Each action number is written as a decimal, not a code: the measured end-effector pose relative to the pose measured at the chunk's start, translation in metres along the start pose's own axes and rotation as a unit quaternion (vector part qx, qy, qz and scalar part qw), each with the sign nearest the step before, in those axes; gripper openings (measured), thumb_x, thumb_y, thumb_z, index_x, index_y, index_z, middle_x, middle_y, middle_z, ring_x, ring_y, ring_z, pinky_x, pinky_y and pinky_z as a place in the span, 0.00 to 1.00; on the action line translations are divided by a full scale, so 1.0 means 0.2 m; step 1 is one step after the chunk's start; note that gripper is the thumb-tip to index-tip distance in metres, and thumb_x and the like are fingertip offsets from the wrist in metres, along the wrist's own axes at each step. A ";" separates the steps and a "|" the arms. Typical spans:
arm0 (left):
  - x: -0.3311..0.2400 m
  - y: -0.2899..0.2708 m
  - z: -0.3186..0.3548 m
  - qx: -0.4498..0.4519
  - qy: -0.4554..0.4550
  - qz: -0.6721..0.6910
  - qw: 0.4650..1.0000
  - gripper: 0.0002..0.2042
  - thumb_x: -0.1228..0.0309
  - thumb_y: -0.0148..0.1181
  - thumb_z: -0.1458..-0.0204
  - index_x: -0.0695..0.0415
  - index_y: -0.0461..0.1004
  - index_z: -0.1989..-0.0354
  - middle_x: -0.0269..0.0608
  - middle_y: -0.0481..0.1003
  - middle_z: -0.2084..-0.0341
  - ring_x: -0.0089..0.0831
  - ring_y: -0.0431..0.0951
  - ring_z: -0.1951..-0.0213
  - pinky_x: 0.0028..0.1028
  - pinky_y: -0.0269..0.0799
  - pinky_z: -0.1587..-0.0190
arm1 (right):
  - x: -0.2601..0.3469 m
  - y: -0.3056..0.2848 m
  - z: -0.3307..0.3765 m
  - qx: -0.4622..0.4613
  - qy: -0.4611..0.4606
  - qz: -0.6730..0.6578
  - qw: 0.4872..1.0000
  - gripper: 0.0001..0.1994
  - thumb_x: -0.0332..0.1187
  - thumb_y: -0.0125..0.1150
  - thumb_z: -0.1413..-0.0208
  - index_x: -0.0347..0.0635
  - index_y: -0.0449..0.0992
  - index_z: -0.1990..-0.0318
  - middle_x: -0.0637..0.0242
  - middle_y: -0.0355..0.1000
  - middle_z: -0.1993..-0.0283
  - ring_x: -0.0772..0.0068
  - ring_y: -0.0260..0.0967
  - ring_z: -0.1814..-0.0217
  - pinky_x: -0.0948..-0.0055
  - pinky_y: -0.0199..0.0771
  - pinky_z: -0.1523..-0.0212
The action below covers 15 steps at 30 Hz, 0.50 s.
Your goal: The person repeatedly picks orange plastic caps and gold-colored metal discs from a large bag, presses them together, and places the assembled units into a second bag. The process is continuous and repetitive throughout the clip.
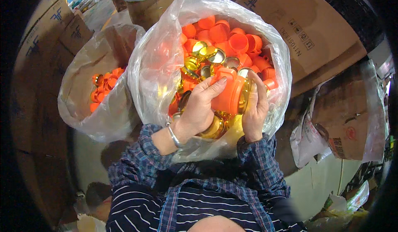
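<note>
An orange plastic cap (226, 93) is held over a big clear plastic bag (151, 51). My left hand (198, 109) is closed on its left side, thumb on top. Against the cap's right end sits a shiny gold metal cap (244, 97), with my right hand (254, 112) curled round it. I cannot tell how firmly the two parts are joined. Around and below my hands, the bag is filled with loose orange caps (238, 43) and gold metal caps (191, 62), some showing silvery insides.
To the left stands a smaller clear bag (76, 82) with a few orange caps (108, 82) in it. Large cardboard boxes (286, 28) rise behind and to the right. A white sack (306, 142) leans by a bag-lined box (344, 116) at right.
</note>
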State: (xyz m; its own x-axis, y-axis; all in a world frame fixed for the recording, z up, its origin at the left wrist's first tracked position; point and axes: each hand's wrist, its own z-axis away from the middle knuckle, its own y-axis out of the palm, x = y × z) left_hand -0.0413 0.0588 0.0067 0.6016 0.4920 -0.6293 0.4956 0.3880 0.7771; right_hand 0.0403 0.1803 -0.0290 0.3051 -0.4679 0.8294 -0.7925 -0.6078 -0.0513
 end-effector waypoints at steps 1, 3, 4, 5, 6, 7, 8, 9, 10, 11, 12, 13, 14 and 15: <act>0.01 0.01 0.04 -0.024 0.015 0.023 0.999 0.15 0.68 0.53 0.35 0.62 0.72 0.44 0.42 0.76 0.50 0.29 0.77 0.49 0.30 0.72 0.42 | 0.04 0.01 0.03 0.009 -0.029 0.019 0.999 0.18 0.33 0.45 0.30 0.33 0.68 0.38 0.55 0.70 0.41 0.59 0.64 0.36 0.64 0.58 0.33; 0.03 0.03 0.10 -0.025 0.031 0.045 0.998 0.15 0.68 0.53 0.35 0.62 0.72 0.44 0.41 0.77 0.51 0.29 0.77 0.49 0.30 0.72 0.43 | 0.12 0.01 0.09 0.024 -0.088 0.058 0.994 0.20 0.35 0.47 0.31 0.32 0.67 0.37 0.51 0.68 0.39 0.54 0.63 0.34 0.61 0.56 0.31; 0.04 0.04 0.13 -0.037 0.031 0.051 0.998 0.15 0.68 0.52 0.34 0.62 0.72 0.45 0.41 0.77 0.51 0.29 0.77 0.49 0.30 0.72 0.43 | 0.15 0.00 0.11 0.039 -0.093 0.052 0.994 0.22 0.37 0.48 0.32 0.32 0.66 0.37 0.50 0.66 0.38 0.54 0.62 0.33 0.61 0.55 0.31; 0.04 0.05 0.16 -0.043 0.034 0.044 0.998 0.14 0.68 0.52 0.34 0.62 0.72 0.46 0.40 0.77 0.53 0.28 0.77 0.51 0.29 0.72 0.44 | 0.18 0.00 0.12 0.053 -0.099 0.046 0.993 0.23 0.39 0.49 0.33 0.32 0.66 0.37 0.49 0.65 0.37 0.53 0.61 0.32 0.60 0.55 0.30; 0.05 0.06 0.19 -0.032 0.047 0.038 0.998 0.14 0.68 0.52 0.34 0.62 0.72 0.46 0.40 0.77 0.53 0.28 0.77 0.51 0.28 0.72 0.44 | 0.21 0.00 0.14 0.062 -0.068 0.022 0.996 0.26 0.41 0.52 0.35 0.31 0.64 0.36 0.47 0.63 0.35 0.51 0.59 0.31 0.58 0.54 0.30; 0.05 0.08 0.23 -0.029 0.057 0.028 0.998 0.14 0.68 0.52 0.34 0.62 0.72 0.46 0.40 0.77 0.53 0.28 0.77 0.51 0.28 0.72 0.45 | 0.24 0.00 0.16 0.072 -0.041 -0.001 0.997 0.29 0.43 0.54 0.37 0.31 0.63 0.35 0.44 0.60 0.33 0.49 0.57 0.30 0.56 0.53 0.30; 0.06 0.09 0.26 -0.026 0.067 0.019 0.997 0.14 0.68 0.52 0.34 0.62 0.72 0.46 0.40 0.77 0.53 0.27 0.77 0.51 0.28 0.72 0.45 | 0.26 0.00 0.17 0.066 -0.067 0.026 0.995 0.29 0.41 0.54 0.38 0.31 0.63 0.35 0.44 0.61 0.33 0.48 0.58 0.31 0.56 0.54 0.30; 0.06 0.10 0.28 -0.028 0.079 0.009 0.996 0.13 0.68 0.52 0.34 0.61 0.73 0.46 0.39 0.77 0.54 0.26 0.77 0.52 0.26 0.72 0.46 | 0.27 0.00 0.17 0.064 -0.099 0.052 0.992 0.28 0.40 0.54 0.39 0.31 0.63 0.35 0.43 0.61 0.34 0.46 0.58 0.31 0.55 0.54 0.30; 0.06 0.10 0.30 -0.027 0.089 0.000 0.996 0.13 0.68 0.52 0.34 0.61 0.72 0.46 0.38 0.77 0.54 0.25 0.77 0.52 0.26 0.72 0.46 | 0.29 0.01 0.18 0.064 -0.117 0.072 0.988 0.28 0.39 0.54 0.40 0.31 0.63 0.35 0.42 0.61 0.34 0.45 0.58 0.32 0.55 0.54 0.30; 0.06 0.11 0.32 -0.023 0.104 -0.007 0.994 0.13 0.68 0.52 0.34 0.61 0.72 0.46 0.38 0.77 0.54 0.25 0.77 0.52 0.25 0.72 0.47 | 0.29 0.01 0.19 0.066 -0.132 0.129 0.981 0.29 0.37 0.56 0.44 0.30 0.64 0.36 0.41 0.61 0.35 0.43 0.59 0.33 0.54 0.55 0.31; 0.07 0.11 0.32 -0.026 0.118 -0.012 0.993 0.13 0.68 0.52 0.34 0.61 0.72 0.46 0.38 0.77 0.54 0.25 0.76 0.53 0.25 0.72 0.47 | 0.30 0.02 0.19 0.059 -0.150 0.120 0.980 0.29 0.37 0.56 0.44 0.29 0.64 0.36 0.40 0.61 0.35 0.42 0.59 0.33 0.54 0.55 0.31; 0.08 0.10 0.33 -0.019 0.137 -0.008 0.990 0.14 0.67 0.53 0.34 0.62 0.72 0.46 0.36 0.76 0.55 0.23 0.76 0.54 0.24 0.71 0.49 | 0.29 0.03 0.20 0.061 -0.166 0.118 0.977 0.29 0.37 0.56 0.44 0.29 0.64 0.37 0.40 0.61 0.35 0.41 0.60 0.33 0.53 0.56 0.32; 0.09 0.09 0.33 -0.041 0.153 -0.063 0.985 0.14 0.67 0.54 0.34 0.62 0.71 0.46 0.36 0.76 0.55 0.23 0.75 0.54 0.24 0.71 0.50 | 0.29 0.03 0.20 0.058 -0.178 0.115 0.975 0.29 0.37 0.56 0.44 0.29 0.64 0.37 0.40 0.61 0.35 0.41 0.60 0.33 0.53 0.56 0.32; 0.10 0.07 0.33 -0.046 0.182 -0.112 0.976 0.15 0.66 0.54 0.35 0.62 0.71 0.46 0.36 0.76 0.55 0.22 0.75 0.55 0.23 0.71 0.50 | 0.28 0.04 0.19 0.058 -0.183 0.099 0.976 0.28 0.38 0.52 0.40 0.30 0.63 0.36 0.41 0.62 0.36 0.44 0.60 0.33 0.54 0.57 0.32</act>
State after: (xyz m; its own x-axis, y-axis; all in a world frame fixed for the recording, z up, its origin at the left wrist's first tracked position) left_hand 0.0203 0.0225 0.0038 0.2140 0.6239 -0.7516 0.5215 0.5776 0.6280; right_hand 0.0711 0.1237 -0.0046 0.3376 -0.7682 0.5440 -0.7962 -0.5413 -0.2703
